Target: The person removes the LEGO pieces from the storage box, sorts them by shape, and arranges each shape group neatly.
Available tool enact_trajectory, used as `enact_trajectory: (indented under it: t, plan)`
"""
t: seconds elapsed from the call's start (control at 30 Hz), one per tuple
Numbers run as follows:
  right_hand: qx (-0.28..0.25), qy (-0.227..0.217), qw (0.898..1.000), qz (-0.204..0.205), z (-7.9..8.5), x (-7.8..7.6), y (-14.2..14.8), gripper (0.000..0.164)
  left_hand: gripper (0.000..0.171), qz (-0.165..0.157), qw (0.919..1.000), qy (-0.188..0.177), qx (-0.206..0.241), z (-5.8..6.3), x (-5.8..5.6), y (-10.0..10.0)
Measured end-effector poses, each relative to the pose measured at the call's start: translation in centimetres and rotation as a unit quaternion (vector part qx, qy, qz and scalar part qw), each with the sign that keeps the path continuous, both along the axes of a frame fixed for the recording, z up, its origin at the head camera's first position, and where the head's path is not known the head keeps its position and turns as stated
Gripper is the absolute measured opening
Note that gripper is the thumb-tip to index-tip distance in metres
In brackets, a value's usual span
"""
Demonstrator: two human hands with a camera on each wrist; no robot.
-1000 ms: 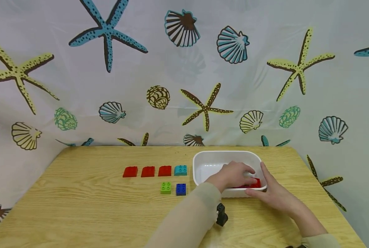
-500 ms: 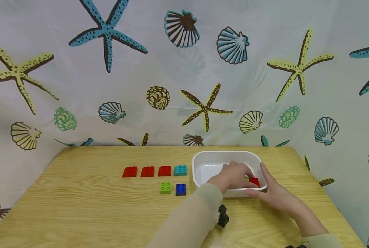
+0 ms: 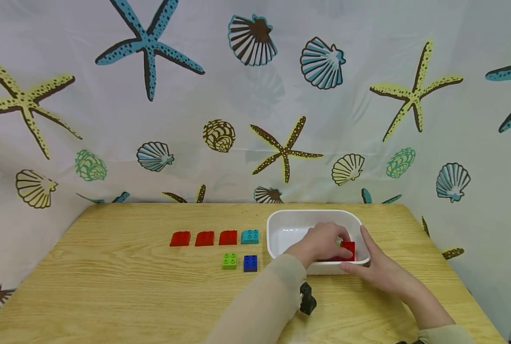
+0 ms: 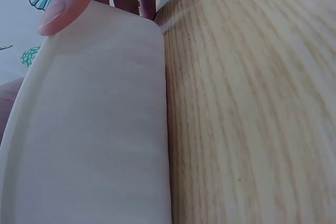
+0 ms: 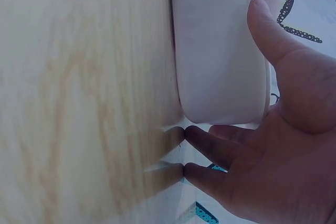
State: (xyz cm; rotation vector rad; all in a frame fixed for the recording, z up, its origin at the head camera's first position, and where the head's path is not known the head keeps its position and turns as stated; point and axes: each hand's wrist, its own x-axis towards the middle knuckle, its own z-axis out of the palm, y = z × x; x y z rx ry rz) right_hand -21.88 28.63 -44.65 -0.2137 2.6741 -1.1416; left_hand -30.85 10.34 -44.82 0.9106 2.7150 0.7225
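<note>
In the head view my left hand (image 3: 324, 241) reaches into a white plastic bin (image 3: 281, 239), fingers bent down. Its thumb lies across a red toy brick (image 3: 351, 247) that it seems to pinch, with the index finger just behind. A bit of light green (image 3: 338, 242) shows between the fingers, and dark red pieces lie below the hand; the palm hides the others. My right hand (image 3: 380, 267) holds the bin's near right corner. In the right wrist view, its thumb presses the front wall near the rim and its fingers spread past the end wall.
Left of the bin stand three red curved bricks (image 3: 205, 238) in a row with a turquoise brick (image 3: 250, 236). Nearer me are a lime green brick (image 3: 229, 261) and a blue brick (image 3: 250, 263). A patterned cloth (image 3: 221, 95) hangs behind the wooden table (image 3: 122, 277).
Inside the bin my left fingers have shifted slightly, and the red brick beside them has come a little left and stands higher. My right hand keeps its place at the corner.
</note>
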Motion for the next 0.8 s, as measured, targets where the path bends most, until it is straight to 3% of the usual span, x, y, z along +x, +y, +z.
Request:
enact_trajectory:
  t: [0.3, 0.57, 0.8]
  plan:
    - [0.004, 0.002, 1.0, 0.003, -0.2, -0.2, 0.1, 0.128, 0.017, 0.023, 0.9986, -0.038, 0.029, 0.1, 0.1, 0.0]
    - [-0.004, -0.008, 1.0, 0.001, -0.2, -0.2, 0.0, 0.128, 0.022, 0.04, 0.9979, -0.036, 0.036, 0.4, 0.2, -0.2]
    - [-0.015, -0.003, 1.0, 0.003, -0.5, -0.3, 0.0, 0.127, 0.016, 0.051, 0.9942, -0.044, 0.084, 1.0, 0.1, -0.9]
